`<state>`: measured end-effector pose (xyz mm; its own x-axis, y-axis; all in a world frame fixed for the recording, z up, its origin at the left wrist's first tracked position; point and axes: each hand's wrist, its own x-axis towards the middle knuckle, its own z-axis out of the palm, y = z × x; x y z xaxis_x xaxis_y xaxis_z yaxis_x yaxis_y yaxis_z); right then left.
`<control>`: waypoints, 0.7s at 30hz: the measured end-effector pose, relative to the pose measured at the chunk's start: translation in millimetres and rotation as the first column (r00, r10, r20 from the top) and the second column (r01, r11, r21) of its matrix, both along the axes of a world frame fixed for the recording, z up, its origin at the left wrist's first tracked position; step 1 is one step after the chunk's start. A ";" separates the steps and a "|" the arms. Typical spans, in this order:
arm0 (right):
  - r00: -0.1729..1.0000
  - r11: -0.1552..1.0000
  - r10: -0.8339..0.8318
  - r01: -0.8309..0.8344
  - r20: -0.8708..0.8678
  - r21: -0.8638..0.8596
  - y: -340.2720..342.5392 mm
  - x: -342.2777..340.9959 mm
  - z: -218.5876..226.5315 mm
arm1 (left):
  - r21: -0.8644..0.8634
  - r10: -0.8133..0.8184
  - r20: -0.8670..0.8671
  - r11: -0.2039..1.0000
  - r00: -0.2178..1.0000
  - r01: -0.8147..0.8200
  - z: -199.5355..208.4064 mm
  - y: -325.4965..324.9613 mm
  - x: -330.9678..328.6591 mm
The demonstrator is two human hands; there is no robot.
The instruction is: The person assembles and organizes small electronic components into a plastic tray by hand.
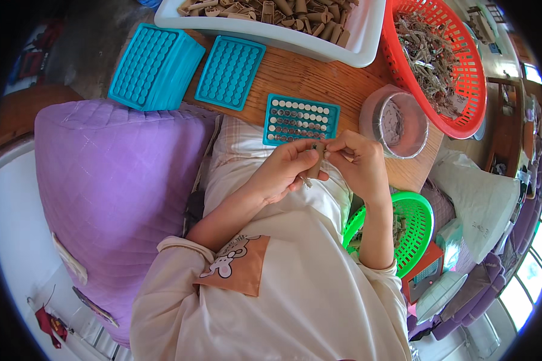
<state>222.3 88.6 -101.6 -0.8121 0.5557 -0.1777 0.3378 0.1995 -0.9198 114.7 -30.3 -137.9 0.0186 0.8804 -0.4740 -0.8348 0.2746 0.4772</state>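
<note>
In front of my lap, my left hand (286, 169) is closed round a small brown plastic casing (316, 166), thumb on its side. A bit of pale, thin wire (308, 182) hangs below it. My right hand (361, 157) pinches at the casing's upper end; whatever lies between its fingertips is too small to make out. Just beyond my hands, a teal tray (302, 98) holds rows of small round pieces, some white and some silvery.
A white bin (337, 53) of brown casings stands at the back. To its right are a red basket (473, 78) of tangled wiry parts and a clear round tub (417, 144). Teal trays (180, 75) are stacked left, beside another tray (232, 72). A green basket (417, 225) sits by my right forearm.
</note>
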 end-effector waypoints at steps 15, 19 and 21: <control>0.978 0.951 0.177 -0.141 -0.110 0.276 6.0 11.0 5.4 | 0.061 -0.043 -0.089 0.997 0.995 0.048 8.7 3.8 2.6; 0.992 0.992 0.113 -0.117 -0.059 -0.055 3.8 20.3 9.8 | 0.141 -0.113 -0.077 0.982 0.991 0.123 4.3 3.4 9.4; 0.975 0.979 0.203 -0.199 -0.086 0.051 6.3 27.3 11.3 | 0.088 -0.202 -0.070 0.974 0.977 0.207 9.9 3.5 13.2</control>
<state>249.6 94.9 -90.3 -0.9195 0.3852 -0.0787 0.2031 0.2940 -0.9340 127.9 -26.8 -128.0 0.1767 0.9018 -0.3944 -0.7343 0.3876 0.5572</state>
